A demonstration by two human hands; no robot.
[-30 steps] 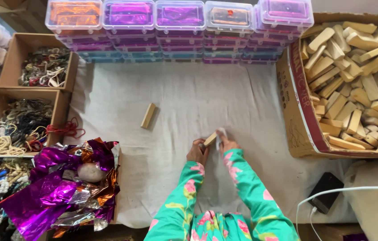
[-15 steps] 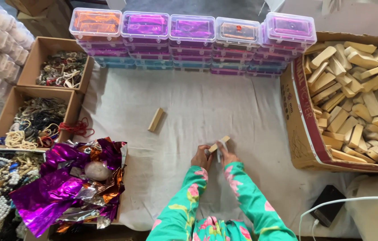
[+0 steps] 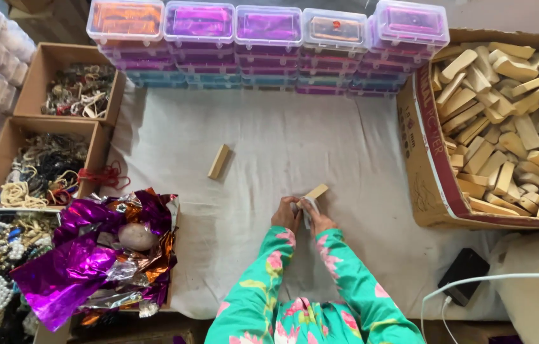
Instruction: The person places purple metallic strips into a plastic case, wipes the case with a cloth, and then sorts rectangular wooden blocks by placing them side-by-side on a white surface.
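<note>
Centrally, left hand [image 3: 285,215] and right hand [image 3: 316,220], fingers closed together on one small wooden block [image 3: 315,192] with pale wrapping; second wooden block [image 3: 218,161] lies apart, up-left of them, on white cloth [image 3: 320,140].

A white cloth [image 3: 295,134] covers the work surface — clear plastic boxes [image 3: 263,38] stacked along its far edge, cardboard boxes [image 3: 59,60] of beads at left, foil [image 3: 85,261] heaped nearby.
</note>
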